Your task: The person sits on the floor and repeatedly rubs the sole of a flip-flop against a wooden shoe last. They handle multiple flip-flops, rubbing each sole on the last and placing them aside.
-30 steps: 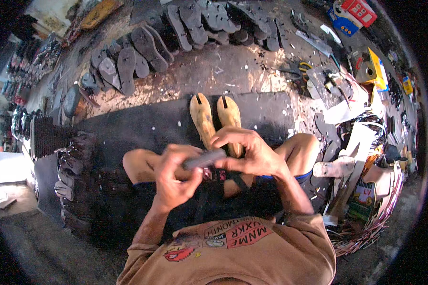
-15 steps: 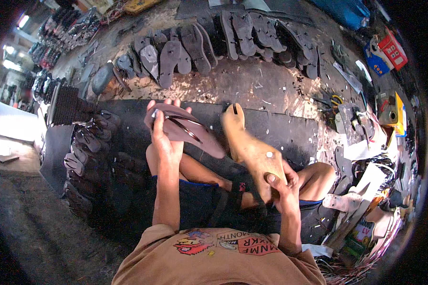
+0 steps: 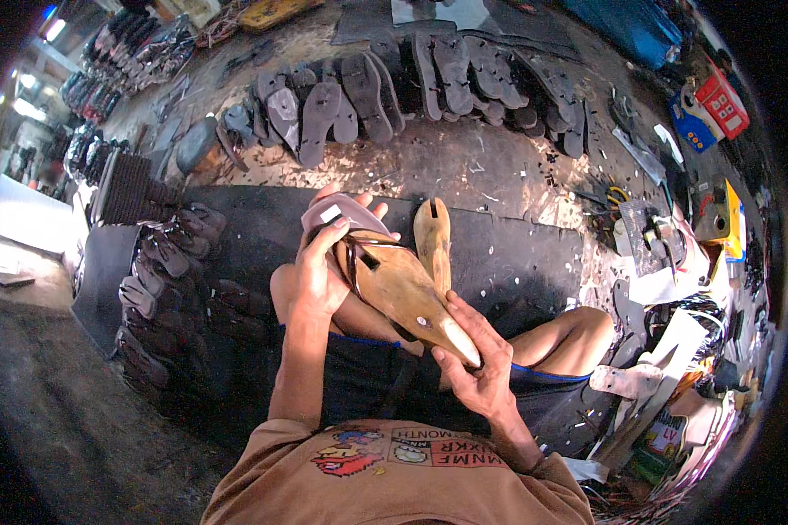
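My left hand [image 3: 321, 262] is closed round the toe end of a mauve flip-flop [image 3: 324, 210] with shiny dark straps [image 3: 350, 262]. A wooden shoe last [image 3: 398, 289], pale brown with a slot near its front, lies over the sole, its front end under the straps. My right hand [image 3: 481, 359] grips the heel end of this last. Just beyond, a second wooden last [image 3: 432, 236] with a slotted tip rests on the black mat [image 3: 517, 254]. Most of the flip-flop's sole is hidden beneath the last.
Dark soles [image 3: 359, 96] stand in a row across the far side. Finished-looking flip-flops [image 3: 162, 258] are piled on the left. Scissors [image 3: 617, 194], a yellow box [image 3: 721, 219] and scraps lie on the right, with a red and blue box [image 3: 709, 109] farther off.
The right hand has brought its wooden last leftward onto the flip-flop, and the front now sits under the straps. The second last stays on the mat.
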Tool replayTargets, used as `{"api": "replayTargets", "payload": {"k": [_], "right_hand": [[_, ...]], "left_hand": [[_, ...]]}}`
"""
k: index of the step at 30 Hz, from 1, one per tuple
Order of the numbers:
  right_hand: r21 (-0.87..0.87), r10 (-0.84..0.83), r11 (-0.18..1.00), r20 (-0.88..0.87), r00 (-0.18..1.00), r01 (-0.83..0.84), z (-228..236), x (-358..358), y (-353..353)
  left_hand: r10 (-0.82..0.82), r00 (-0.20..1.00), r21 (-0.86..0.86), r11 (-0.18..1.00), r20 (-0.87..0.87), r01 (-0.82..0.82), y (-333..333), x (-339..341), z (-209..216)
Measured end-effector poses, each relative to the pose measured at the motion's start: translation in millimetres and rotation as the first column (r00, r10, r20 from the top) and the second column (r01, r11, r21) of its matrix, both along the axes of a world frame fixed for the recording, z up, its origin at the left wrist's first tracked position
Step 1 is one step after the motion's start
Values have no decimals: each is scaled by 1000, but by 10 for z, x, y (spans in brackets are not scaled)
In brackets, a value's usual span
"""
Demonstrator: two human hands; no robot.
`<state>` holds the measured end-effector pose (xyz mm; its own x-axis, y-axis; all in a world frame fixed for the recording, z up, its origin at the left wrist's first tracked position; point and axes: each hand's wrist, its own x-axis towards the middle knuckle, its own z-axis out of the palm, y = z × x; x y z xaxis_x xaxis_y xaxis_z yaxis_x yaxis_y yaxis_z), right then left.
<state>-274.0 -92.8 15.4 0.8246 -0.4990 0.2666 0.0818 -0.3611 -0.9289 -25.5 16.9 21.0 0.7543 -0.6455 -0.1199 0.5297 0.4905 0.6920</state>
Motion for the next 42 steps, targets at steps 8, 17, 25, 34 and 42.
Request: {"api": "replayTargets", "payload": {"k": [8, 17, 25, 34, 42], "right_hand": [[86, -243, 969, 125, 962, 233, -425, 202, 503], [77, -199, 977, 23, 980, 196, -638, 286, 309], [693, -50, 712, -113, 992, 115, -840, 105, 85], [988, 201, 95, 101, 974, -122, -789, 49, 144], [956, 74, -285, 92, 993, -67, -722, -9, 532]], "left_hand": [[-106, 993, -31, 994, -49, 105, -217, -193, -251], [-122, 976, 133, 980, -180, 147, -98, -493, -509], [-163, 934, 161, 961, -317, 223, 223, -876, -399], [-369, 863, 66, 908, -345, 414, 224, -923, -187], [-427, 904, 223, 880, -19, 420, 452, -954, -757]]}}
